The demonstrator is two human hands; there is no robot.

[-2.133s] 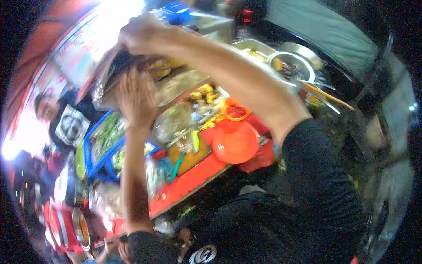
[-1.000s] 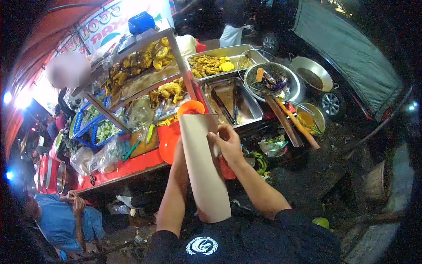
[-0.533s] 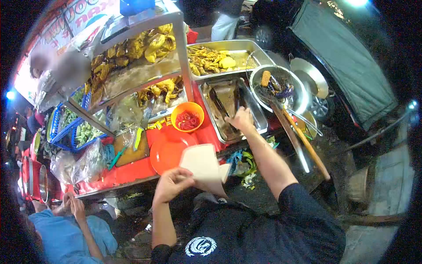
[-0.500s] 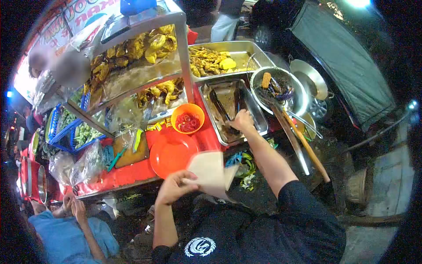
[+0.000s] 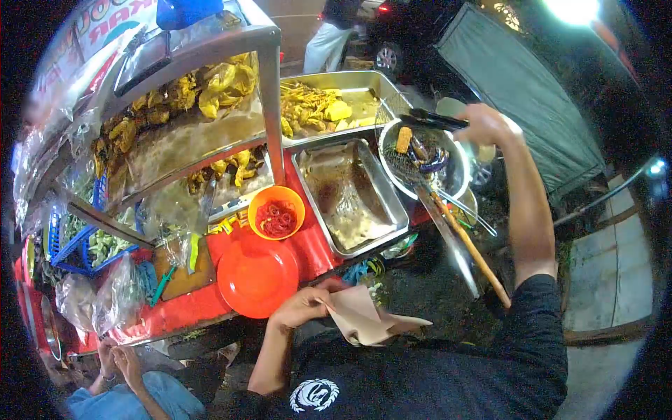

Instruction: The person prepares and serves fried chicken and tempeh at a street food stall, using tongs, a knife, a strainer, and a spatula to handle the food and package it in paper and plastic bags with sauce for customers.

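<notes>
My left hand [image 5: 302, 306] pinches a folded sheet of brown paper [image 5: 360, 316] just below the red plate [image 5: 257, 278]. Raised at the upper right, my right hand [image 5: 486, 126] is closed around dark tongs [image 5: 435, 120]. The tongs reach over the edge of a wire strainer [image 5: 402, 164] resting on a round metal basin [image 5: 463, 168]. Inside the strainer lie an orange-brown piece [image 5: 404, 139] and dark fried pieces [image 5: 430, 162]. An oily steel tray [image 5: 399, 203] stands left of the basin, and an orange bowl [image 5: 299, 203] holds red slices.
Skewers and yellow pieces lie in a steel tray [image 5: 364, 77] at the back. A glass case [image 5: 269, 91] of fried chicken stands left. Long handles [image 5: 483, 264] stick out from the strainer. Another person's hands [image 5: 120, 364] are at the lower left.
My right hand has moved from the oily tray up and right, now with the tongs lifted out. The paper in my left hand has moved slightly down and right. The view has shifted.
</notes>
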